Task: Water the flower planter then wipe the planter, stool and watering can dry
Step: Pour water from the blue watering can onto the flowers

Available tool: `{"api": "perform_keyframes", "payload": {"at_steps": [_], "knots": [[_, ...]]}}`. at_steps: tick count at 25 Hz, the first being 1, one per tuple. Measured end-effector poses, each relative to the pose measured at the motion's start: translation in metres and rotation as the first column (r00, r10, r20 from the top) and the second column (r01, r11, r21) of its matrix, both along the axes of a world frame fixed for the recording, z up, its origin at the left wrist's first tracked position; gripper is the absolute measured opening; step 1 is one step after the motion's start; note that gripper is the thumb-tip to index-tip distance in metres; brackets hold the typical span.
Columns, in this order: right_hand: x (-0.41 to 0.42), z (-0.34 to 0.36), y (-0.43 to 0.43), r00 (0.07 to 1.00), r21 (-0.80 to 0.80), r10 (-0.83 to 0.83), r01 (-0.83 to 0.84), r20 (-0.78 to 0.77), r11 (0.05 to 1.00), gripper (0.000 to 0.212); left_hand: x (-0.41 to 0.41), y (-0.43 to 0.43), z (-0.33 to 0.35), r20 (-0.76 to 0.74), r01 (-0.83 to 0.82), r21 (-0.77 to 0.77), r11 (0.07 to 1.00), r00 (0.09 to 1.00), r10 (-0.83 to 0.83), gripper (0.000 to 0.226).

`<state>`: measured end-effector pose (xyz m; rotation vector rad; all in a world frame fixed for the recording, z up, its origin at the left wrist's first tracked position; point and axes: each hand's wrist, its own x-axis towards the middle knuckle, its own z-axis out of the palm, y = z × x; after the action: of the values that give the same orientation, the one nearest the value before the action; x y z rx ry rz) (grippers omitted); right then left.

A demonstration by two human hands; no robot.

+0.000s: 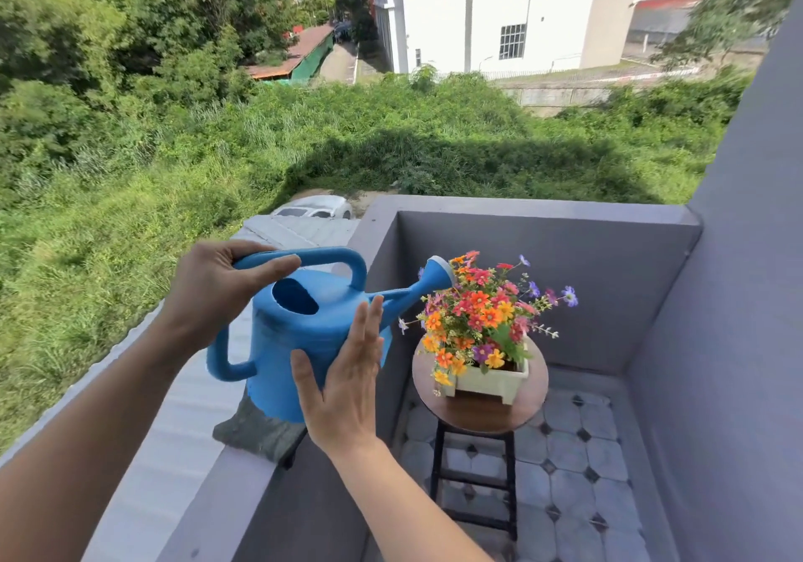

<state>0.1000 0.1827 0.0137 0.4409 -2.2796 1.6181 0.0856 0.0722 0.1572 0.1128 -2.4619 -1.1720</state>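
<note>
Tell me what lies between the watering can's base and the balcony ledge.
A grey cloth lies on the ledge, directly under the watering can; the head view shows it.

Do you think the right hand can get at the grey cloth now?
Probably yes: the right hand is open, and the grey cloth lies partly bare beside it, though the watering can covers the rest.

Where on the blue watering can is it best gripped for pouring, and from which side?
Probably the arched top handle, from above at its rear end, where the left hand curls round it. The spout points away toward the flowers, so the watering can tips forward there; the right hand lies flat on its body.
</note>
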Motion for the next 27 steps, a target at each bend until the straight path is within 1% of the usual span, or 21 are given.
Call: {"api": "perform_keyframes", "payload": {"at_steps": [2, 4, 8, 13, 18, 23, 27], "knots": [[0.003, 0.0, 0.0, 1.0, 0.003, -0.013, 0.013, 0.026, 1.0, 0.076, -0.002, 0.001, 0.004, 0.032, 0.028, -0.003, 1.0, 0.999, -0.027, 0.014], [0.004, 0.0, -0.001, 0.999, 0.032, -0.033, 0.032, 0.033, 0.999, 0.075, -0.006, 0.001, 0.007, 0.059, 0.034, -0.044, 0.998, 0.998, -0.031, 0.023], [-0.003, 0.001, -0.005, 0.998, 0.058, -0.053, 0.05, 0.047, 0.997, 0.075, -0.018, 0.004, 0.017, 0.097, 0.028, -0.093, 0.995, 0.995, -0.019, 0.015], [-0.005, 0.013, -0.019, 0.997, 0.005, -0.025, 0.024, 0.071, 1.0, 0.075, -0.028, -0.006, 0.029, 0.11, 0.034, -0.118, 0.992, 0.994, -0.021, 0.013], [0.004, 0.026, -0.03, 0.995, -0.053, 0.0, 0.005, 0.098, 0.999, 0.071, -0.029, -0.014, 0.041, 0.148, 0.054, -0.132, 0.99, 0.988, -0.035, 0.022], [0.018, 0.027, -0.038, 0.989, -0.104, 0.003, 0.013, 0.15, 0.995, 0.066, -0.026, -0.011, 0.046, 0.215, 0.066, -0.155, 0.986, 0.976, -0.032, 0.019], [0.027, 0.029, -0.035, 0.99, -0.117, -0.018, 0.035, 0.142, 0.992, 0.065, -0.022, -0.007, 0.046, 0.224, 0.079, -0.155, 0.985, 0.974, -0.043, 0.02]]}}
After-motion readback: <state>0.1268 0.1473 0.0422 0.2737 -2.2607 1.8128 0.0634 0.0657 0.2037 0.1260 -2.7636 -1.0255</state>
